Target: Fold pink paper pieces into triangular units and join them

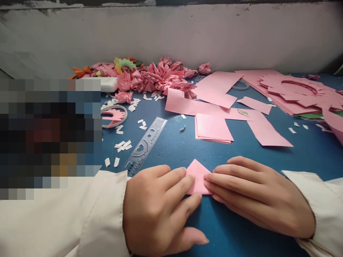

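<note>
A small piece of folded pink paper (pixel 198 184) lies on the blue table with its point facing away from me. My left hand (pixel 160 207) presses fingertips on its left side, the fingers spread and the thumb held apart, near the table. At the right side, my right hand (pixel 254 192) has its fingers close together on the paper's edge; its thumb is mostly hidden below them. Just beyond the folded piece is a stack of pink paper squares (pixel 214 126). A clear plastic ruler (pixel 146 144) lies slantwise beyond my left hand.
Crumpled pink paper pieces (pixel 160 76) are heaped along the wall. Pink strips (pixel 269 128) and larger pink sheets (pixel 217 85) lie at centre and right, near jagged cut paper (pixel 294 89). White scraps (pixel 123 145) and a tape roll (pixel 125 116) are at left. A blurred block covers the far left.
</note>
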### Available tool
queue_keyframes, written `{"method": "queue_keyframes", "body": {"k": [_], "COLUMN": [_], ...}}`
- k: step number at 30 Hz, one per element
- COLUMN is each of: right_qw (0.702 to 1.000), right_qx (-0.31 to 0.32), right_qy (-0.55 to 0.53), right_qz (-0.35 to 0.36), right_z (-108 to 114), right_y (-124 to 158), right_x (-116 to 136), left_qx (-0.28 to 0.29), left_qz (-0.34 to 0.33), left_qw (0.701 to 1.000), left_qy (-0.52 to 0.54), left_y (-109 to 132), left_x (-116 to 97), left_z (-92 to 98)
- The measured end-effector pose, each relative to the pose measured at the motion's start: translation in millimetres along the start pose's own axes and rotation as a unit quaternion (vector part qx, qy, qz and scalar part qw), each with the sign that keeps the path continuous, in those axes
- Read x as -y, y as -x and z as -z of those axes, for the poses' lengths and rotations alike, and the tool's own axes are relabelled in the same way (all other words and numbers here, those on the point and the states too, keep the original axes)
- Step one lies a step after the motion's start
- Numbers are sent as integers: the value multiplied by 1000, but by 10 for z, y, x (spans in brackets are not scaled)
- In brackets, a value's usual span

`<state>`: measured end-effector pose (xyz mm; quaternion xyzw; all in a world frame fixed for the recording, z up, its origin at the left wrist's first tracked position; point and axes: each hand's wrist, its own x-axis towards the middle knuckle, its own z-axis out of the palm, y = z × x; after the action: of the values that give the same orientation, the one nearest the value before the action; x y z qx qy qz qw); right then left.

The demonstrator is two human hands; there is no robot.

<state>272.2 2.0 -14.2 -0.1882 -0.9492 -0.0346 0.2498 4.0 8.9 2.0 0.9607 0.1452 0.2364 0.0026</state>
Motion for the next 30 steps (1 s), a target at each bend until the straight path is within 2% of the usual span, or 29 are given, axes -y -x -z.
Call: {"method": "queue_keyframes", "body": {"k": [8, 17, 23, 27, 30], "right_qw": [1000, 998, 999, 999, 999], "right_qx": [-5, 29, 43, 27, -18], "right_qy": [-7, 46, 29, 9, 1], "right_qz": [-17, 9, 9, -17, -43], "right_z": [-1, 23, 17, -9, -56], "right_y": [-18, 46, 50, 105, 161], "right_x": [21, 40, 40, 104, 165], "left_qx": [26, 39, 32, 26, 10], "left_qz": [-8, 27, 39, 50, 44], "left_qw": [1000, 998, 998, 996, 997], "left_qy": [-7, 38, 44, 63, 60], "left_y": [-4, -40, -59, -77, -85], "left_x": [19, 14, 9, -10, -26], "left_z": [24, 38, 36, 49, 48]}}
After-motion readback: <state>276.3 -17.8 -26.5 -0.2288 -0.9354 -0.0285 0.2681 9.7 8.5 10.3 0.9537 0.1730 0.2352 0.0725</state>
